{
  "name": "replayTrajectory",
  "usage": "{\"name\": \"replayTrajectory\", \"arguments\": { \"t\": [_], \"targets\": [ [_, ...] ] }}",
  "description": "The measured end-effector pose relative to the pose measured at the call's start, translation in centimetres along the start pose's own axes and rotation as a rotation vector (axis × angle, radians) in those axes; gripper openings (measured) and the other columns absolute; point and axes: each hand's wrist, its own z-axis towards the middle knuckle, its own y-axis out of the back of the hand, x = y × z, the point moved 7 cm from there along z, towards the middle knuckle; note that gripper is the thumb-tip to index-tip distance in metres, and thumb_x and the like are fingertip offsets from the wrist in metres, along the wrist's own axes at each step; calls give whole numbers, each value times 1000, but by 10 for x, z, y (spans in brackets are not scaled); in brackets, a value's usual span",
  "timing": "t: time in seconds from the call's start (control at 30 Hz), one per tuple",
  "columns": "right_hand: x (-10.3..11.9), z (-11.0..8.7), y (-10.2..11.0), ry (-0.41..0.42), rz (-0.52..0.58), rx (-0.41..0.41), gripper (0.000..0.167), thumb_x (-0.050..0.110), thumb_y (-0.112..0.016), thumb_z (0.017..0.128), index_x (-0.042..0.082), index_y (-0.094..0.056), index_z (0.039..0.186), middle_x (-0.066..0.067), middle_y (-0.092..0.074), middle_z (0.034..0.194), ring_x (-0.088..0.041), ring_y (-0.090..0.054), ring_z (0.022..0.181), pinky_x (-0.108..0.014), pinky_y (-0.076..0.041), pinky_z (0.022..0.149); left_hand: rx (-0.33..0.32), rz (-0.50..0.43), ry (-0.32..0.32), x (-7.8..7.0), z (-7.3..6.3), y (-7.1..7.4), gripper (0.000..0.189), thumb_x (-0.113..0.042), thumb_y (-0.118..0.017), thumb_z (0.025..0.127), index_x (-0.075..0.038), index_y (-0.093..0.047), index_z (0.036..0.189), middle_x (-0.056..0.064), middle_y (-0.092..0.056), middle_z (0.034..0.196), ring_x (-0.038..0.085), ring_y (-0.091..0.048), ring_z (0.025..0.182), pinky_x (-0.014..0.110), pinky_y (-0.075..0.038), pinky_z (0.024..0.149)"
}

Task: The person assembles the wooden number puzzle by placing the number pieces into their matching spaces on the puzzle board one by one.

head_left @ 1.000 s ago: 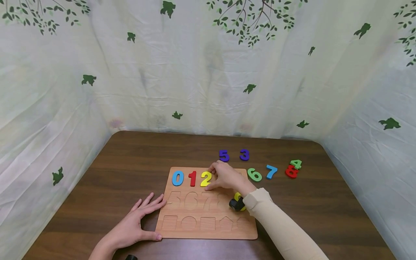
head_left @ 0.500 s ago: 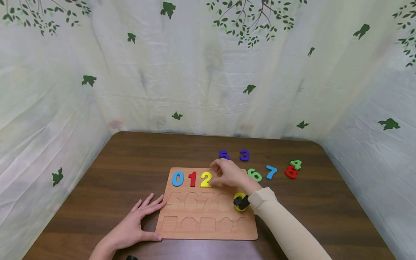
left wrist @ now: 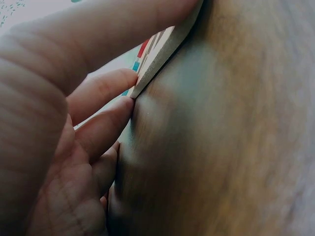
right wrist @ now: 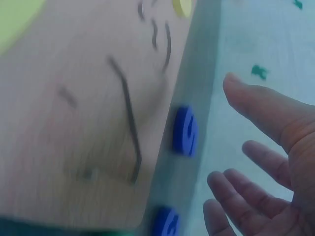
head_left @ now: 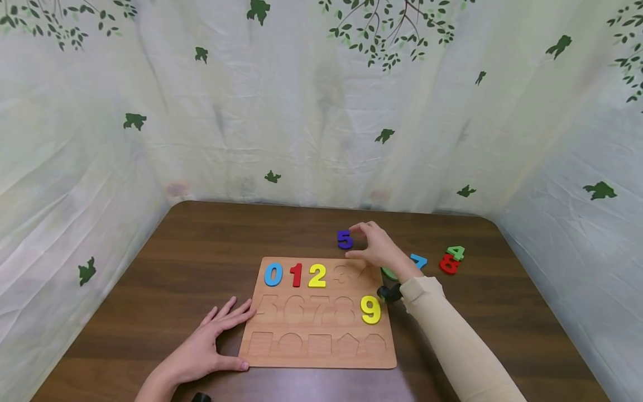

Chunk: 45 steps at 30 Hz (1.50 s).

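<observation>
A wooden number board [head_left: 291, 357] lies on the table, with a blue 0 [head_left: 273, 274], a red 1 [head_left: 296, 275] and a yellow 2 [head_left: 317, 276] in its top row and a yellow 9 [head_left: 370, 310] in the middle row. My left hand [head_left: 211, 338] touches the board's left edge with spread fingers. Beyond the board's back edge, my right hand [head_left: 374, 245] hovers beside a purple 5 [head_left: 345, 240], thumb and fingers apart and holding nothing. The purple 3 [right wrist: 166, 222] is hidden behind that hand in the head view but shows in the right wrist view.
Right of the board lie a blue 7 [head_left: 418, 261] and a green 6 [head_left: 389, 273], both partly covered by the right arm. Farther right, a green 4 [head_left: 456, 253] overlaps a red 8 [head_left: 449, 264]. A patterned curtain [head_left: 321, 111] surrounds the table [head_left: 226, 223].
My right hand has left the yellow 2 in the top row and moved back and right to the purple numbers. The 9 has come into full view; the left hand stays put.
</observation>
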Motion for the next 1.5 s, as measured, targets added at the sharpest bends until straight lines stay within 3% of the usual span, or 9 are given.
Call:
{"name": "replayTrajectory", "arguments": {
  "t": [0.33,0.4,0.57,0.63,0.87,0.9,1.03,1.1,1.5],
  "targets": [
    [-45,4,17,-57,32,-18,73,29,-84,95,5,-51,155,-25,-53,152,-44,-56,137,-59,-50,115,10,9,9,2,1,-2,92,-55,-93,75,-30,-59,156,6,-47,170,44,-21,163,1,9,117],
    [-51,4,19,-75,29,-20,73,28,-85,94,4,-51,155,-25,-53,151,-44,-56,137,-59,-50,115,9,7,9,2,0,-2,92,-55,-93,75,-30,-58,156,5,-46,170,39,-20,165,1,9,117],
    [-59,6,22,-105,33,-23,72,25,-86,94,3,-52,154,-26,-55,152,-44,-56,137,-60,-50,114,-1,4,-23,0,-2,-1,90,-53,-93,76,-28,-59,156,8,-47,169,6,-15,167,1,9,118],
    [-60,7,23,-108,27,-21,72,24,-86,93,3,-52,154,-26,-55,152,-44,-56,137,-60,-50,115,-5,3,-30,0,-2,0,90,-52,-94,76,-27,-59,155,8,-48,169,1,-14,166,1,8,118],
    [-65,11,24,-119,31,-22,74,23,-88,92,1,-53,153,-27,-57,151,-44,-58,134,-58,-50,114,9,-1,6,1,-1,0,91,-54,-94,75,-30,-58,156,6,-46,170,31,-19,168,1,10,117],
    [-67,12,24,-120,37,-24,74,23,-88,91,1,-52,153,-27,-58,150,-45,-59,134,-58,-51,114,10,-3,6,1,-1,0,91,-53,-94,75,-29,-58,156,6,-46,170,30,-18,168,1,10,117],
    [-72,14,25,-142,66,-35,75,21,-88,91,0,-52,154,-27,-58,152,-44,-59,134,-57,-52,114,8,-11,-10,-1,-1,1,91,-52,-94,76,-28,-58,156,7,-46,170,8,-13,168,1,10,117],
    [-76,15,25,-150,76,-36,75,21,-88,91,0,-52,154,-27,-58,153,-44,-59,135,-56,-52,114,8,-14,-16,-1,-1,1,91,-51,-94,76,-27,-58,156,8,-46,170,5,-12,167,1,10,117],
    [-90,16,21,-217,173,-26,79,22,-87,92,-4,-49,156,-28,-54,155,-44,-57,138,-55,-48,119,18,-22,10,1,0,0,93,-52,-94,75,-28,-57,157,7,-45,171,42,-19,166,0,11,116]
  ]
}}
